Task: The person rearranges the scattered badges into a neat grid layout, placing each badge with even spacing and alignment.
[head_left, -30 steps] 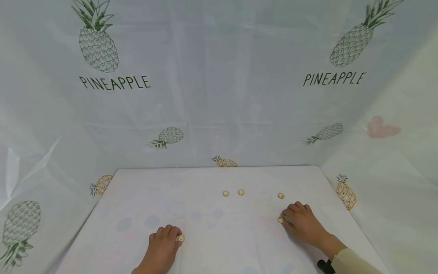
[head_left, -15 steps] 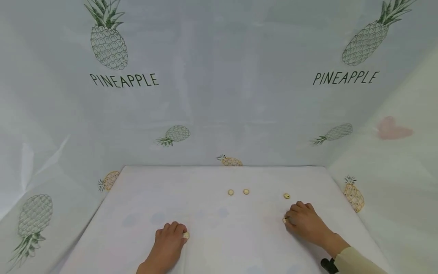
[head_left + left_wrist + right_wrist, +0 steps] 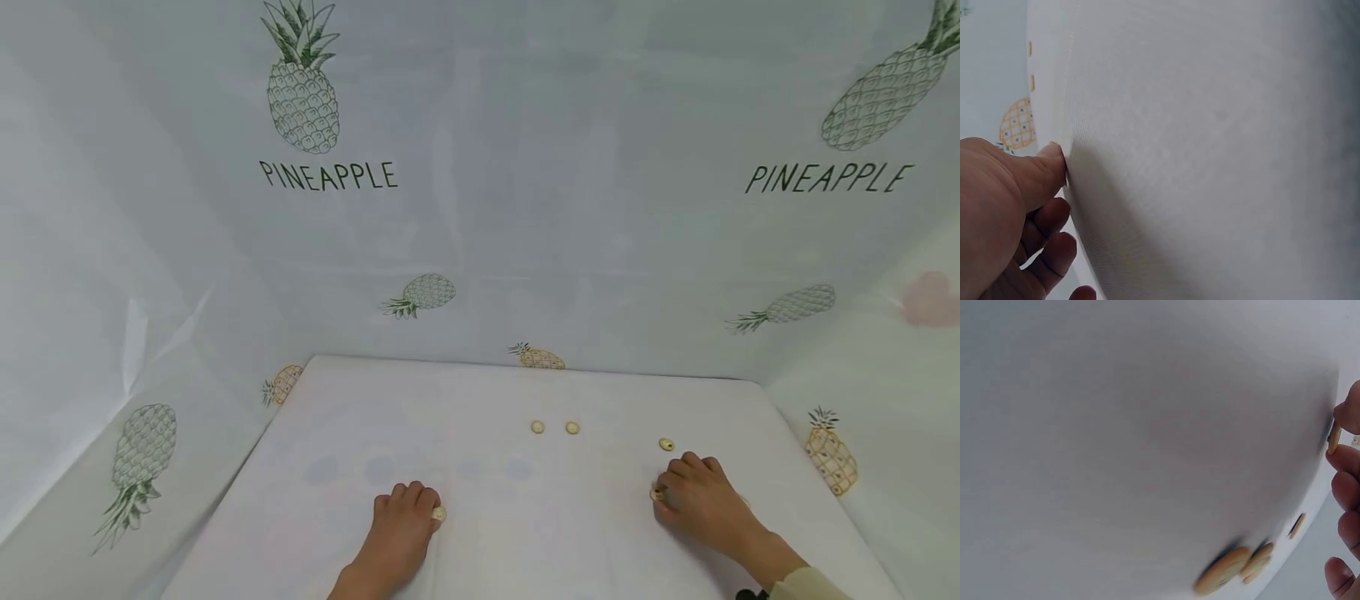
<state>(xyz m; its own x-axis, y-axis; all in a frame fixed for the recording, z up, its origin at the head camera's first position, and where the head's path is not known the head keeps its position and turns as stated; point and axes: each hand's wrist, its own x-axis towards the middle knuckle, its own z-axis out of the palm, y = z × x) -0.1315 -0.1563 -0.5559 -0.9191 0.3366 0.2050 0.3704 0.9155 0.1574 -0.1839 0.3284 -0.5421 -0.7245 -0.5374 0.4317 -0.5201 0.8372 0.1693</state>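
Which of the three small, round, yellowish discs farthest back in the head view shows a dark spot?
The rightmost disc, just beyond the right hand; the other two look plain.

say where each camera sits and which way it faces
Head: worn on head, facing forward and down at tabletop and printed sheet; shows left hand, right hand.
Left wrist: on that wrist, looking across tabletop; shows left hand.
Right wrist: on that wrist, looking across tabletop and loose discs; shows right hand.
Shared: head and right wrist both show right hand's pinched disc.
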